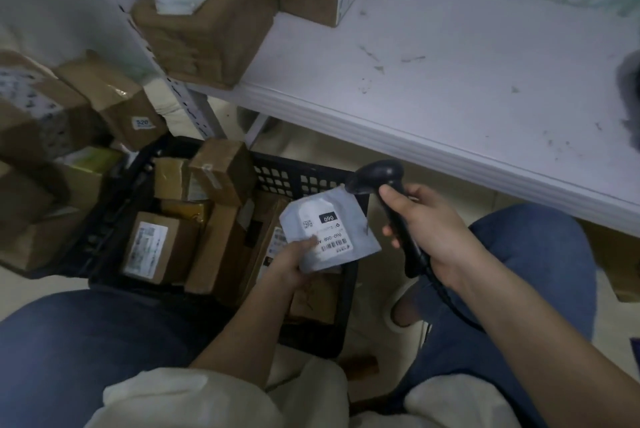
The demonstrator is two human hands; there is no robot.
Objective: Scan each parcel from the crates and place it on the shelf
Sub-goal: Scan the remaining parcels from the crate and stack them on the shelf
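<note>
Head view: left hand [289,263] pinches grey parcel [329,237] above the crate [304,178]; right hand [429,237] grips scanner [377,178]. I'd keep the label flat and uncovered, facing the scanner head.

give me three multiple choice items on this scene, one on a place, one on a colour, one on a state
1. Where is the grey mailer bag?
A. on the white shelf
B. in the left hand, over the black crate
C. on the floor

2. What colour is the barcode scanner?
A. black
B. yellow
C. white

3. What is the right hand doing?
A. hanging idle
B. pressing flat on a box
C. gripping the scanner's handle

Key:
1 B: the left hand pinches the bag's lower edge above the black crate.
2 A: its head and handle are black.
3 C: the right hand has its fingers curled round the handle, the head near the bag.
</note>
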